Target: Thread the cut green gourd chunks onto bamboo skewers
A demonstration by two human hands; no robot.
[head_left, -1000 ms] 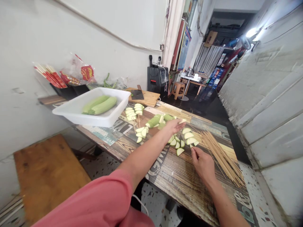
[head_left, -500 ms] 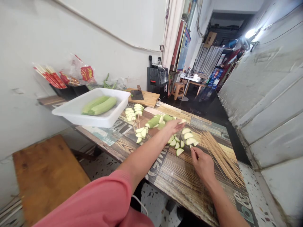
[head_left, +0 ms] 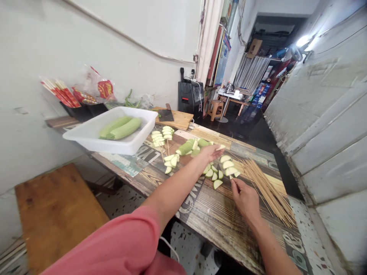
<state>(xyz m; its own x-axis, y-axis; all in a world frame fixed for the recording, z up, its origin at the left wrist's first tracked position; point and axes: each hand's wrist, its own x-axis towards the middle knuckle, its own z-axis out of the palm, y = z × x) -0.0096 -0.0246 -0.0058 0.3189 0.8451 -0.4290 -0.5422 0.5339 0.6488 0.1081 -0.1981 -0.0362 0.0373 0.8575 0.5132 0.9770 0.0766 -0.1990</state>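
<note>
My right hand (head_left: pixel 246 195) pinches the lower end of a bamboo skewer threaded with several green-edged zucchini slices (head_left: pixel 228 164). At the far end of that skewer, my left hand (head_left: pixel 212 152) has its fingers closed on a pale zucchini slice (head_left: pixel 220 147). Loose cut zucchini pieces (head_left: pixel 214 172) lie on the table between my two hands. Partly hidden behind my left hand are sliced zucchini lengths (head_left: pixel 186 146). Farther left, filled zucchini skewers (head_left: pixel 168 132) rest on the table, with a few more slices (head_left: pixel 171 162) nearer me.
Bare bamboo skewers (head_left: pixel 269 193) lie in a loose pile to the right. A white plastic tub (head_left: pixel 129 147) with two whole zucchinis (head_left: pixel 126 128) stands at the left. Behind it, a cleaver (head_left: pixel 166 115) lies on a wooden board (head_left: pixel 182 119). A wooden stool (head_left: pixel 60 217) is at lower left.
</note>
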